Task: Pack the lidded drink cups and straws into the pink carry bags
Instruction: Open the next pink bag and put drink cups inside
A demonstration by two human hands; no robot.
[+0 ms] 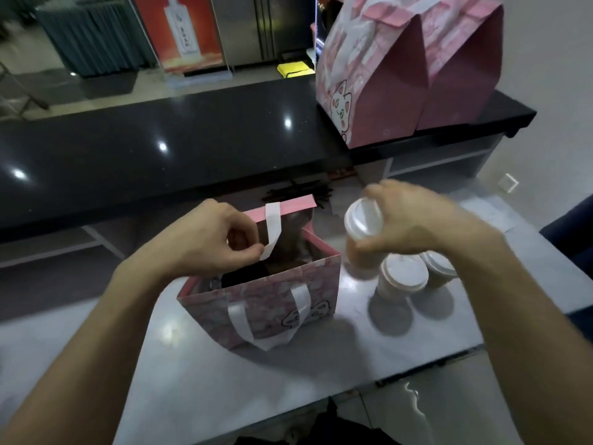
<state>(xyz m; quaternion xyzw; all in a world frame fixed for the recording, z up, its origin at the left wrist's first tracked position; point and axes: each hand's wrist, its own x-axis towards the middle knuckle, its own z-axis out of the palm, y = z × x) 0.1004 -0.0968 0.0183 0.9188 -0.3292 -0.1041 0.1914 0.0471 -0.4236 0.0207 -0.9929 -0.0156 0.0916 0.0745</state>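
Cup (364, 224) with the white lid is gripped in the right hand (414, 220), lifted just right of the open pink bag (266, 297), while the left hand (208, 239) pinches the far handle (272, 231) to hold it open. I'd keep it upright and lower straight down. Two more lidded cups (404, 277) wait on the surface (321, 374).

Honestly nothing I can actually read here. The red poster (183, 30) at the back has a white bottle with some dark characters down it, but they're way too blurry to make out. My pink bags (266, 303) only carry a cartoon cat drawing, no lettering, and the cup lids (364, 216) are plain white.
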